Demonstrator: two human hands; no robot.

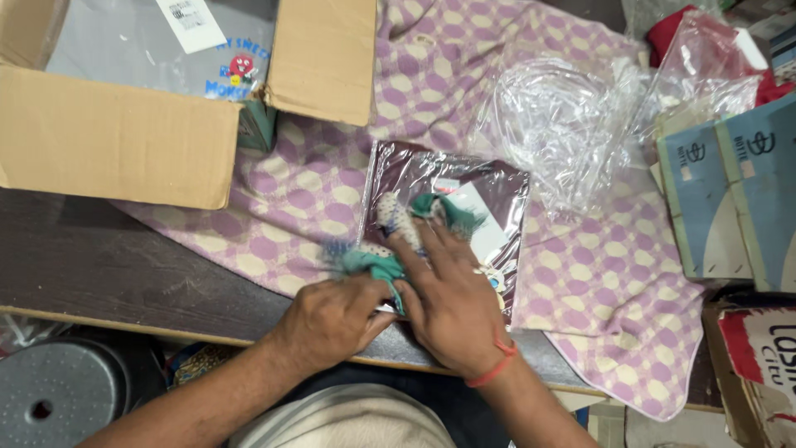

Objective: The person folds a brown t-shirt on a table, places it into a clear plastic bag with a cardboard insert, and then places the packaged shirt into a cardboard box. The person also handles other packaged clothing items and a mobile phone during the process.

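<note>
A small teal and white dotted fabric piece (398, 228) lies on a flat clear plastic packet (489, 187) with a dark maroon inside. My left hand (332, 319) is closed on the teal end of the fabric at the packet's near left corner. My right hand (448, 290), with a red thread at the wrist, rests flat on the fabric and packet, fingers spread and pressing down. Both hands touch each other near the table's front edge.
A purple and cream patterned cloth (597, 282) covers the table. An open cardboard box (116, 141) with a bagged garment stands at back left. Crumpled clear plastic bags (564, 116) lie at back right, blue-grey cartons (730, 199) at right. A grey round stool (58, 394) sits below left.
</note>
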